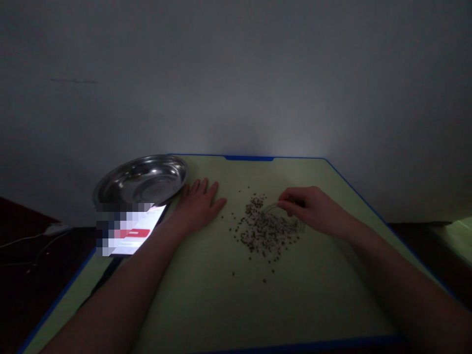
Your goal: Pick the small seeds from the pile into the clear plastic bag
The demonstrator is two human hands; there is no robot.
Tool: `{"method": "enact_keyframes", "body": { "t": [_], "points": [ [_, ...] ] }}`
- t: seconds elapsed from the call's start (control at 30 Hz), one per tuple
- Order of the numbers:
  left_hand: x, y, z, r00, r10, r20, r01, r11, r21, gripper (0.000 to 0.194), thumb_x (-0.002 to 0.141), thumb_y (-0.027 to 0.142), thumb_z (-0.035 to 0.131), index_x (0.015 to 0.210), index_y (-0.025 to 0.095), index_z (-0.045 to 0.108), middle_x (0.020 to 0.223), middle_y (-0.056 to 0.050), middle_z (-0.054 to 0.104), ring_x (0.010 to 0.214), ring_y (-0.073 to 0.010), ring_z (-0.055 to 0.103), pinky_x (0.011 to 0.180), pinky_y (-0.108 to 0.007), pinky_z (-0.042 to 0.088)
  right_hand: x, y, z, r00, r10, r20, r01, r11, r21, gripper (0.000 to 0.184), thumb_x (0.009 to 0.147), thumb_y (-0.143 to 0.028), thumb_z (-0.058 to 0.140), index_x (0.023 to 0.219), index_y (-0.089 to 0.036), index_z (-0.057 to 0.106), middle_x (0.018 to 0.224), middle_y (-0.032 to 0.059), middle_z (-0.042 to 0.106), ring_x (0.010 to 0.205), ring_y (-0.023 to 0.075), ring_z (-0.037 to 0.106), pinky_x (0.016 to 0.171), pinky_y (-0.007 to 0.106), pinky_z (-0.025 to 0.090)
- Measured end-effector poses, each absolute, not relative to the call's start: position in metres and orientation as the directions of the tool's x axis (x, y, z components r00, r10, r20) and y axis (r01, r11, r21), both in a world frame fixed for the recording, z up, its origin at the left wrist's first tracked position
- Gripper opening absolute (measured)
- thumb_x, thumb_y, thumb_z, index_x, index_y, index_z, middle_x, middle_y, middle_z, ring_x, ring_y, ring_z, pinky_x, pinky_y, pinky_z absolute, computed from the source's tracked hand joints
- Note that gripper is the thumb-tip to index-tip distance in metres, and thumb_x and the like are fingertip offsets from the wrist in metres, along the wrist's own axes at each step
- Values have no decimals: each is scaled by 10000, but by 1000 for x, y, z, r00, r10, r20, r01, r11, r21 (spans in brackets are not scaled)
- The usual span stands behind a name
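My left hand [199, 202] lies flat on the pale green table [206, 295], fingers stretched out, just right of a shiny steel plate [142, 180]. A loose scatter of small dark and light grains [263, 230] is spread across the middle of the table. My right hand [311, 207] rests at the right edge of that scatter, fingers curled over what looks like a small clear glass bowl [283, 216], tipped among the grains. The dim light hides how firmly it is held.
A phone [134, 231] with a lit screen lies on the table's left edge below the steel plate. The table has a blue rim [249, 158] and stands against a plain wall. White cables [33, 241] lie on the dark floor at left.
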State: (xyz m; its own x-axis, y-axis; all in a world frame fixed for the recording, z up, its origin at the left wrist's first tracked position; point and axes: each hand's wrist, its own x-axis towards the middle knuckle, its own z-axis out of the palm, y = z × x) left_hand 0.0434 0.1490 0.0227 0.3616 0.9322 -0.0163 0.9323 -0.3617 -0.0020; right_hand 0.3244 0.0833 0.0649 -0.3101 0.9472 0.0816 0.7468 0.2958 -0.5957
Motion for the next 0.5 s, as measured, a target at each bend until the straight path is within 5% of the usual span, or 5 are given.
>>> {"method": "enact_keyframes", "body": {
  "t": [0.5],
  "points": [
    [45,149,23,364,931,-27,931,-364,14,659,969,542,265,1502,157,307,1589,-180,255,1458,-358,211,1146,-528,199,324,67,78,-618,724,-308,707,339,-621,228,909,-354,554,816,-173,657,690,-16,588,616,123,502,554,252,370]
  ]
}}
